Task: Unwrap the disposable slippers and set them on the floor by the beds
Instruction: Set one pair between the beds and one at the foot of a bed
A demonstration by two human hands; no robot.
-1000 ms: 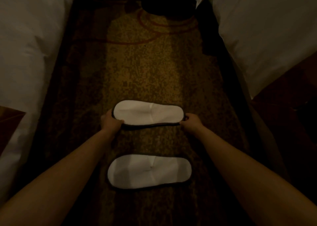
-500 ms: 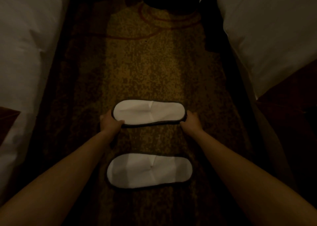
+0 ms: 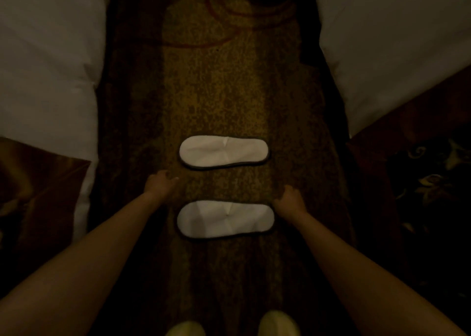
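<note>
Between the beds, both slippers, far slipper (image 3: 223,152) & near slipper (image 3: 225,219), lie flat on the carpet (image 3: 229,93). Left hand (image 3: 160,185) & right hand (image 3: 289,200) loose, empty. Placing looks done; next prob. just a nudge to square the near one.

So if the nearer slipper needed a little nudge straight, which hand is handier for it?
The right hand, probably. It sits right at the end of the nearer slipper, nearly touching. The left hand is empty too, but hangs higher, between the two slippers.
</note>
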